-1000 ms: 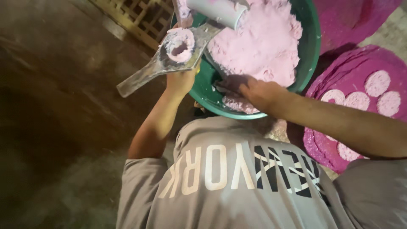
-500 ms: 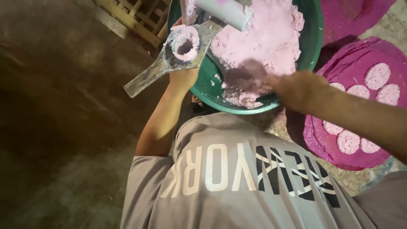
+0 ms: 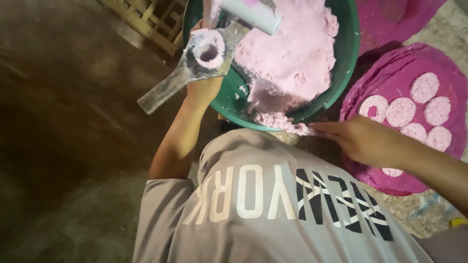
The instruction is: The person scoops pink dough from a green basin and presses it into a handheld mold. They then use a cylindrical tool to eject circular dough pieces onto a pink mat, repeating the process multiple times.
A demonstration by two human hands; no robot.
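1. Pink paste is clinging to the left hand [image 3: 202, 90], which is gripping a grey metal mould [image 3: 195, 63] — its round cup packed, hollow at the centre.
2. Reaching away from the green basin [image 3: 348, 53], the right hand [image 3: 363, 141] is spreading flat, fingers loosely open and holding nothing, just beside a clump on the rim.
3. Several pressed discs [image 3: 414, 104] are already lying on the magenta cloth [image 3: 438, 63] — much pink paste [image 3: 292, 53] is remaining in the basin.

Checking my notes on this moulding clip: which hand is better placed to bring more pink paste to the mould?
Probably the right hand: it is free, fingers at the basin rim touching pink paste. The left hand is occupied gripping the metal mould over the basin.
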